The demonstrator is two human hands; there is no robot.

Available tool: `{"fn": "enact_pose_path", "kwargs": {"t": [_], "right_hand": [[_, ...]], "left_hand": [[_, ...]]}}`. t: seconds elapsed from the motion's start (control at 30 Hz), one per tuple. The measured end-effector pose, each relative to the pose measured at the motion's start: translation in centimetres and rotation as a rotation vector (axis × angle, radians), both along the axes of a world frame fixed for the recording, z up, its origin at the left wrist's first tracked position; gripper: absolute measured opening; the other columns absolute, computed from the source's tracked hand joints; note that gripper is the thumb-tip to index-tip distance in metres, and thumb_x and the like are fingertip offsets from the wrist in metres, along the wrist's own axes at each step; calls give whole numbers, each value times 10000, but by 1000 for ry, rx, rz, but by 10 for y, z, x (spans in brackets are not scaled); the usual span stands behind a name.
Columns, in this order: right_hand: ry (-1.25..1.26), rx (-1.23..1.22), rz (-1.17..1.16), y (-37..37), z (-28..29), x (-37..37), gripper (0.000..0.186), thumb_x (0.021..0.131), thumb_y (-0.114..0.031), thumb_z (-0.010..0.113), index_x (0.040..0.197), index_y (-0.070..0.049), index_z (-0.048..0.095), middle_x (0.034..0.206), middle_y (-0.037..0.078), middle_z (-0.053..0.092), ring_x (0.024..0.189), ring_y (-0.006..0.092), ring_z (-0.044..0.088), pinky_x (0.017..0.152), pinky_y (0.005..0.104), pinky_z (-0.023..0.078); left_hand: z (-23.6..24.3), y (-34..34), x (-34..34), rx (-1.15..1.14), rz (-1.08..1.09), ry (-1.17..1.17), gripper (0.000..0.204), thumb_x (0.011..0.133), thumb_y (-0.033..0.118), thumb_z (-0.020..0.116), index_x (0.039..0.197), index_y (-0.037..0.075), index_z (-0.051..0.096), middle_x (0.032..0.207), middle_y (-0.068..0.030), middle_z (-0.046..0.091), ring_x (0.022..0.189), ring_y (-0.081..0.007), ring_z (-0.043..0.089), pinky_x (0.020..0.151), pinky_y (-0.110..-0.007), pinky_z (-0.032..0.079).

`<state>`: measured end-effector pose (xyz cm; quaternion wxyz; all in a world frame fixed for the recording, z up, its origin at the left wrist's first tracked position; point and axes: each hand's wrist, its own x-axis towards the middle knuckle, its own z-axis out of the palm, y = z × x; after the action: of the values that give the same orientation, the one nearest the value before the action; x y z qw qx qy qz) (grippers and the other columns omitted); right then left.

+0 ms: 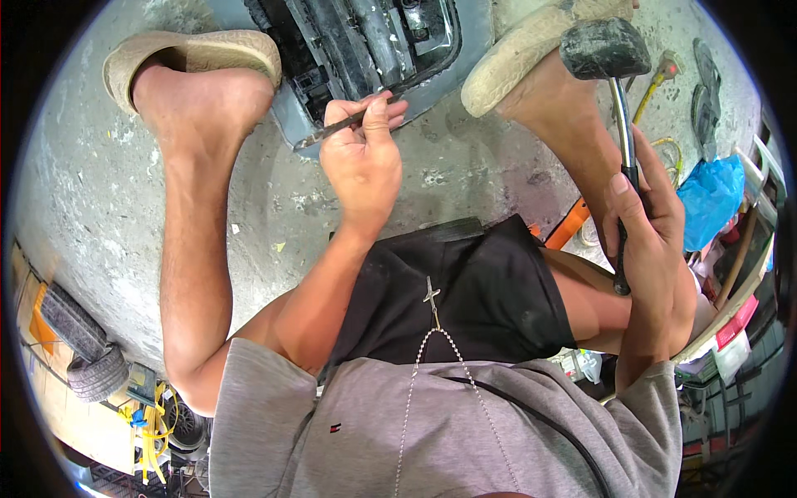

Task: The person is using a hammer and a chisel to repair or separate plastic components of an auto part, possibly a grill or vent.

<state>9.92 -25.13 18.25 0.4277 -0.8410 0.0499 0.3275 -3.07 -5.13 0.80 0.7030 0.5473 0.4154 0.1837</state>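
My left hand [363,158] is closed around a slim dark bar [336,127] with a narrow, lighter tip at its lower left. It is held over the near rim of a grey casing [477,50] on the floor between my feet. Black, dirt-smeared ribbed parts [353,46] fill the casing. Where the bar's far end passes the dark rim, I cannot tell the two apart. A black-headed mallet [621,108] with a shiny shaft is gripped in my right hand [652,220], head raised, beside my right shin.
At right lie a blue plastic bag [712,195], a yellow cord [656,87], dark flat pieces [706,100] and an orange strip [567,224]. A cluttered round container [730,319] stands by my right knee. Tyres [98,373] and yellow straps [152,432] sit at lower left.
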Motion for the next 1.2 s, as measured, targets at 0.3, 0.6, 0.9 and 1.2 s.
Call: {"fn": "enact_pose_path", "kwargs": {"t": [0.3,0.6,0.9,1.2], "right_hand": [[32,-1,12,-6,2,0,525,1007,-99,614,1496,26,471,772,-20,564,522,26,425,450,202,317],[29,-24,42,-6,1,1,523,1006,-115,622,1495,5,483,780,-25,569,541,23,425,462,197,320],[36,-21,78,-6,1,1,524,1001,-119,629,1493,-6,492,772,-28,570,544,20,422,469,190,322],[27,-19,66,-5,3,1,528,999,-124,633,1494,-6,491,760,-29,566,541,25,425,468,192,329]], "left_hand": [[27,25,-17,331,-1008,260,460,980,142,632,1424,98,523,828,-150,736,752,-227,739,684,-375,560],[38,34,-1,861,-1276,623,767,883,141,640,1588,111,341,801,-211,698,733,-401,694,723,-502,567],[55,34,-28,804,-1255,649,509,911,165,665,1379,-2,553,826,-252,694,786,-448,681,778,-483,557],[32,59,10,136,-614,240,208,989,194,674,1028,-3,730,819,-79,730,787,-128,667,759,-273,519]]}}
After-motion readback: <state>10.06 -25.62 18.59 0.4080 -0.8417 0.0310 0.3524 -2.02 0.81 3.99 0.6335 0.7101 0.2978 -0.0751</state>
